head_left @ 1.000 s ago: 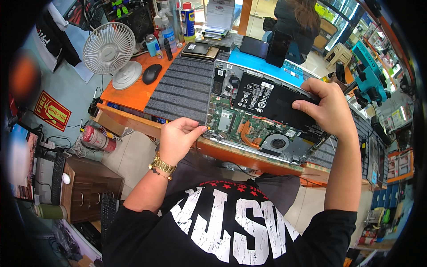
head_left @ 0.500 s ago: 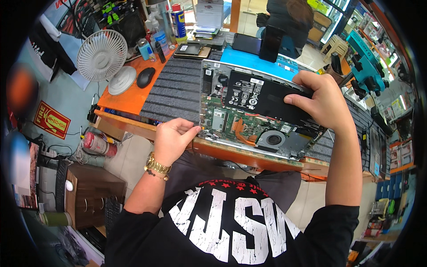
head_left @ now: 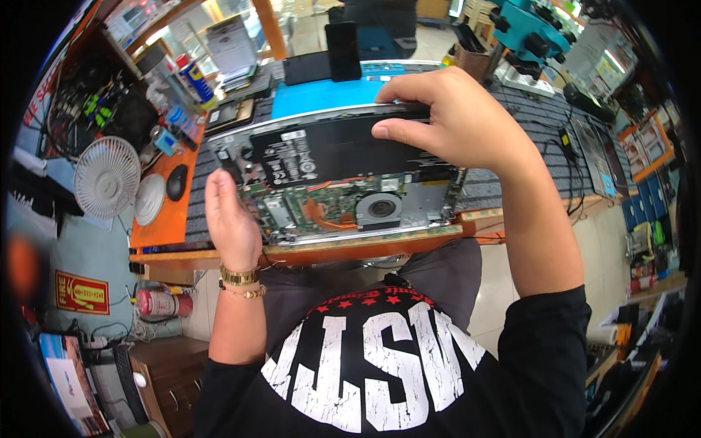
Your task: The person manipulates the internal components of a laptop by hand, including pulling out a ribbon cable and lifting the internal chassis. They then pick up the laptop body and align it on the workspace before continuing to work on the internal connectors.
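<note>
An opened laptop base (head_left: 423, 191) stands tilted up on the bench, its insides facing me. It shows a long black battery (head_left: 343, 146), a green circuit board (head_left: 292, 206), a copper heat pipe (head_left: 318, 216) and a round cooling fan (head_left: 380, 208). From above, my right hand (head_left: 445, 120) grips the upper edge, thumb over the battery side and fingers behind. My left hand (head_left: 232, 223) is upright along the left edge of the base, fingers stretched out and close together against it. The palm side is partly hidden.
A blue panel (head_left: 321, 98) lies behind the laptop base, with a dark phone (head_left: 343, 51) standing by it. To the left are a black mouse (head_left: 176, 182), a white fan (head_left: 107, 177) and a spray can (head_left: 193, 78). Cables (head_left: 577, 171) run over the ribbed mat (head_left: 496, 131).
My left hand has gone from the lower left corner up along the left edge, its fingers straightening. My right hand keeps hold of the top edge. The view has turned right.
</note>
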The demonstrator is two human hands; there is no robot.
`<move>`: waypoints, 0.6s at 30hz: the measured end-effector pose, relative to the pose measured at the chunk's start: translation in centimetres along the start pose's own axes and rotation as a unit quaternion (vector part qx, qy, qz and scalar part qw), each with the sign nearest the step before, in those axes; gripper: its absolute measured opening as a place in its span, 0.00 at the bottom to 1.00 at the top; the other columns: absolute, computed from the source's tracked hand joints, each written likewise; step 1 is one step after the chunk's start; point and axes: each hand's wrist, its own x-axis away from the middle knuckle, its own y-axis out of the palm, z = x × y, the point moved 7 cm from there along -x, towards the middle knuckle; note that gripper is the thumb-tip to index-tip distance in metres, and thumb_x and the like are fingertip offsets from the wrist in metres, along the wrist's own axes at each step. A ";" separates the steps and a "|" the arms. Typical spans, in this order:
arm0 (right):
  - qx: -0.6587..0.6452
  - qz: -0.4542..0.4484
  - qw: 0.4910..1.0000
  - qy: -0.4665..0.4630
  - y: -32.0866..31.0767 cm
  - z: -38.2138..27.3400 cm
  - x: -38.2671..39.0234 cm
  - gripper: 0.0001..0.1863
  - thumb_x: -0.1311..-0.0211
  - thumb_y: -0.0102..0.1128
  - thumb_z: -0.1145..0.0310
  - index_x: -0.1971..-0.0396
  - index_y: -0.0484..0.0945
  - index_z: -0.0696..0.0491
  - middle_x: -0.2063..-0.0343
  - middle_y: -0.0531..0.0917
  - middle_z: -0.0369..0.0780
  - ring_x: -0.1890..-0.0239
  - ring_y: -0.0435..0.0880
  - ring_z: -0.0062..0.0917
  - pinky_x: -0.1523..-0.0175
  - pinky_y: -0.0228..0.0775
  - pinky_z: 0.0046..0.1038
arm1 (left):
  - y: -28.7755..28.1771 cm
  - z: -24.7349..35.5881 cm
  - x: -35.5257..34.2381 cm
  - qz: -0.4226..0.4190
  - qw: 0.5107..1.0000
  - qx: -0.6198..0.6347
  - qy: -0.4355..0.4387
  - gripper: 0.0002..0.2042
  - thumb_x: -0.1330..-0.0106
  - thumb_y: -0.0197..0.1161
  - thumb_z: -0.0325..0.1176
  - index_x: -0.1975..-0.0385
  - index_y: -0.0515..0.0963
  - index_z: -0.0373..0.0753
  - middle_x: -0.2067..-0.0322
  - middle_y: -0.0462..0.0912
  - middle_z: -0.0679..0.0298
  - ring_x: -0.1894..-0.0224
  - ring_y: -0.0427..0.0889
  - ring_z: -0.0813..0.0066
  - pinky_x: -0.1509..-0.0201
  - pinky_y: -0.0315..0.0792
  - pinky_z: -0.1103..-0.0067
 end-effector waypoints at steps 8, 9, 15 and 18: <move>-0.392 0.334 0.816 0.262 -0.1 13.8 17.8 0.17 0.24 0.65 0.66 0.42 0.80 0.58 0.54 0.87 0.39 0.65 0.84 0.18 0.62 0.76 0.21 | 1.8 0.4 0.7 0.036 0.999 0.001 0.018 0.11 0.11 0.53 0.38 0.48 0.78 0.38 0.56 0.81 0.70 0.52 0.78 0.83 0.44 0.73 0.80; -0.478 0.274 0.775 0.309 2.5 14.1 19.6 0.17 0.24 0.62 0.67 0.41 0.79 0.57 0.54 0.86 0.39 0.68 0.83 0.18 0.67 0.75 0.21 | 1.8 0.7 0.7 0.031 0.999 0.009 0.016 0.11 0.11 0.53 0.37 0.47 0.78 0.38 0.55 0.81 0.70 0.52 0.78 0.83 0.44 0.72 0.80; -0.447 0.034 0.803 0.393 9.4 10.1 22.0 0.19 0.32 0.71 0.76 0.43 0.80 0.59 0.55 0.84 0.35 0.72 0.79 0.10 0.74 0.68 0.19 | 0.3 0.0 0.2 0.017 0.998 0.054 -0.008 0.09 0.12 0.55 0.34 0.45 0.78 0.39 0.51 0.83 0.70 0.48 0.80 0.82 0.40 0.74 0.78; -0.398 0.018 0.831 0.389 9.7 9.7 21.3 0.13 0.32 0.74 0.73 0.52 0.82 0.58 0.65 0.83 0.31 0.77 0.76 0.08 0.76 0.64 0.19 | 0.9 0.1 0.2 -0.006 0.997 0.070 -0.012 0.10 0.12 0.54 0.36 0.44 0.78 0.39 0.47 0.85 0.67 0.45 0.82 0.79 0.38 0.75 0.76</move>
